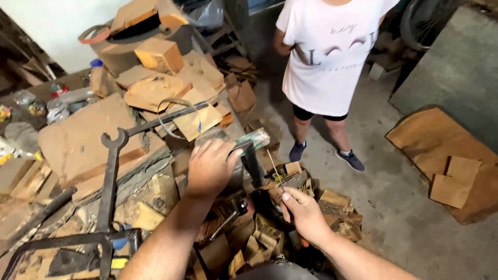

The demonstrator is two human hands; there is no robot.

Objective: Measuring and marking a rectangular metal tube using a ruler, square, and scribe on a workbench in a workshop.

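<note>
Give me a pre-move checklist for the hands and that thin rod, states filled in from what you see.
1. Left hand gripping the green-headed tool: ok, fingers wrapped around it.
2. Right hand pinching the thin rod: ok, held at its lower end.
3. Tool touching the rod: cannot tell, they sit close at the top.
4. Bystander's feet apart from the hands: ok, on the concrete floor beyond.
5. Footing under the work: not ok, loose wood scraps piled beneath.
</note>
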